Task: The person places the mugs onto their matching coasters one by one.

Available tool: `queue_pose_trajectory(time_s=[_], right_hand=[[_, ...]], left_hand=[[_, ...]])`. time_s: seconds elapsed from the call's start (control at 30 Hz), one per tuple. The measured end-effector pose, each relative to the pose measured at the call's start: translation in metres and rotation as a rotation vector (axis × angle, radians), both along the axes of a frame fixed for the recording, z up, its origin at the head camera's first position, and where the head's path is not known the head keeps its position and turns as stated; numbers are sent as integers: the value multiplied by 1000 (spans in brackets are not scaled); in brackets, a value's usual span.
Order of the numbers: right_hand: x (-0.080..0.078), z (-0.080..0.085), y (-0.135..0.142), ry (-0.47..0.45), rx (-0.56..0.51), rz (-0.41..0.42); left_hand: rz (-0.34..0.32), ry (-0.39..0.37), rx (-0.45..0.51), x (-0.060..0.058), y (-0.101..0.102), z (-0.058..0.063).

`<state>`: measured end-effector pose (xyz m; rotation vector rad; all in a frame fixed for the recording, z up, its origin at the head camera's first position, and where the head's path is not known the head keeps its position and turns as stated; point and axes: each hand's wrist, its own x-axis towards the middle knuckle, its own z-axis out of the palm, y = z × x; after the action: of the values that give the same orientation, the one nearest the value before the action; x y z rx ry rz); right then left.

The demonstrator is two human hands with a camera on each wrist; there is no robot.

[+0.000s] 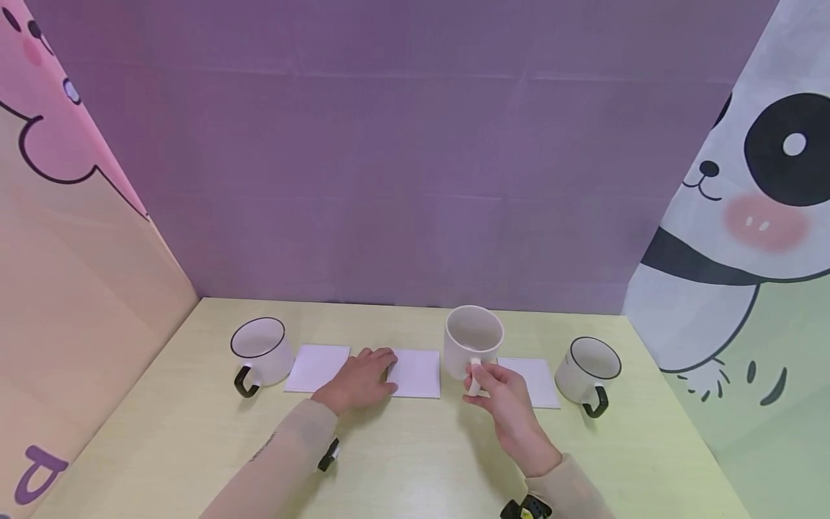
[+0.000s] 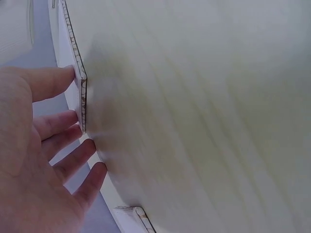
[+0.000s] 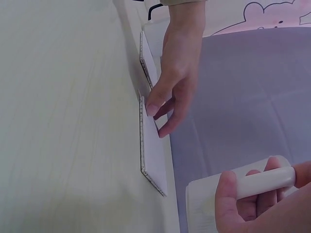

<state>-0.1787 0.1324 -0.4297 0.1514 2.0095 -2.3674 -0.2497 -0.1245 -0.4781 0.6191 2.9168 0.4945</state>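
My right hand (image 1: 509, 411) grips the white handle of a plain white mug (image 1: 462, 353). The mug is upright, and the right wrist view shows it raised above the tabletop. My left hand (image 1: 363, 378) rests at the left side of the middle white square board (image 1: 418, 373). In the left wrist view its thumb touches the board's edge (image 2: 83, 104), and the fingers are spread loosely near the corner. Another white square board (image 1: 318, 367) lies left of that hand. A third board (image 1: 533, 382) lies flat behind the right hand, partly covered by it.
A white mug with black rim and handle (image 1: 272, 360) stands at the left on the pale wooden table (image 1: 415, 461). A similar mug (image 1: 577, 382) stands at the right. A purple cloth (image 1: 402, 180) hangs behind, with printed cloths at both sides.
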Motion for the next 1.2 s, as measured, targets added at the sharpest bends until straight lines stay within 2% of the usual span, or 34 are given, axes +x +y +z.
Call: queue_pose_trajectory(time_s=[1.2], right_hand=[[-3,7,-16,-11,-6,46]], left_hand=[[4,-19,-19,-1,2,3]])
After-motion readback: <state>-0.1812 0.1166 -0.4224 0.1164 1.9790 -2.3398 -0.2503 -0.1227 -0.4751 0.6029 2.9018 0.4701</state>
